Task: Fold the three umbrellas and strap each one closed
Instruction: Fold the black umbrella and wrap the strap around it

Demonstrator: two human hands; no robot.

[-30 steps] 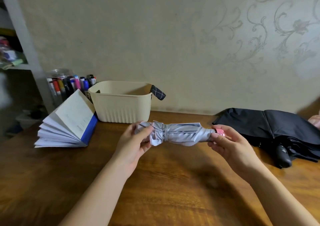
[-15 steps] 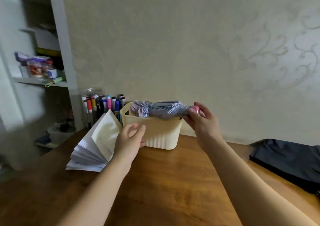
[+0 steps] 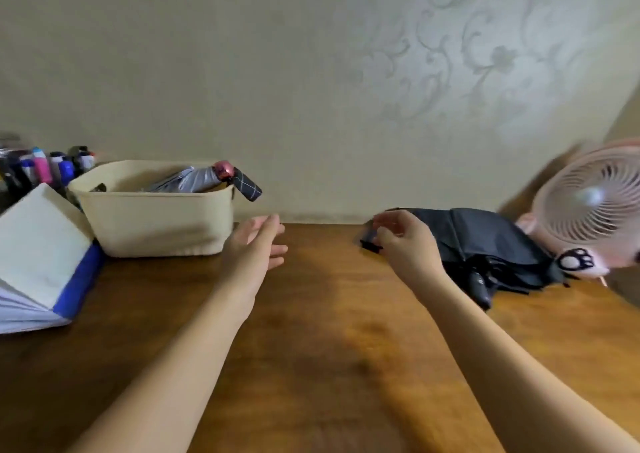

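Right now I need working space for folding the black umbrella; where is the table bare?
Bare wood runs between the cream basket and the black umbrella, forward to the near edge. Crowded: open book left, fan right.

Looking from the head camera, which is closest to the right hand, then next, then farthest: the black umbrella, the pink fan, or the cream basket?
1. Black umbrella: right under the right hand, fingers at its edge.
2. Pink fan: farther right, by the wall.
3. Cream basket: far off to the left.
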